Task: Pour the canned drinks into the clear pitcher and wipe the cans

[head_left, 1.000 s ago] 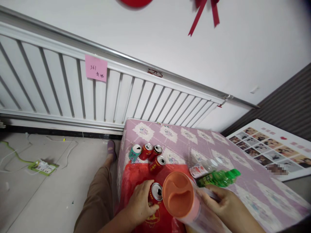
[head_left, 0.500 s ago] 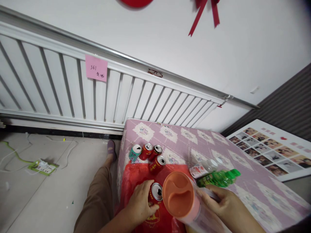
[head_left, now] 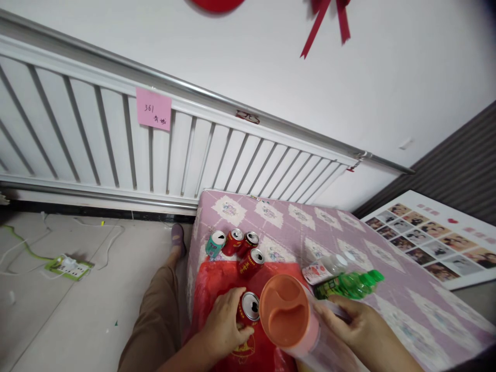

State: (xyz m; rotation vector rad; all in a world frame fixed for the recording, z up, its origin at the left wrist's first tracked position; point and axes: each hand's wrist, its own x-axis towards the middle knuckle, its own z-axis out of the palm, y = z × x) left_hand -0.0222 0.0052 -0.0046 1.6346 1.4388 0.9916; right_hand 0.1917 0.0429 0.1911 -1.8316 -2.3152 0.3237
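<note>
My left hand point(head_left: 222, 325) is wrapped round a red drink can point(head_left: 250, 307), whose top opening shows. My right hand point(head_left: 358, 323) grips the handle of a clear pitcher with an orange lid point(head_left: 284, 310). The pitcher leans so that its lid faces the can, close beside it; no liquid can be seen between them. Both are over a red plastic sheet point(head_left: 211, 281). Just beyond stand a gold-lettered red can point(head_left: 251, 262), two more red cans, one brighter point(head_left: 233, 243) and one darker point(head_left: 248, 243), and a teal can point(head_left: 215, 245).
Green-capped plastic bottles point(head_left: 349, 285) and clear bottles with a white label point(head_left: 322, 268) lie to the right on the floral bed cover point(head_left: 302, 214). Behind the bed runs a white radiator point(head_left: 220, 155). A photo board point(head_left: 434, 237) rests at the right. A green power strip point(head_left: 68, 267) lies on the floor.
</note>
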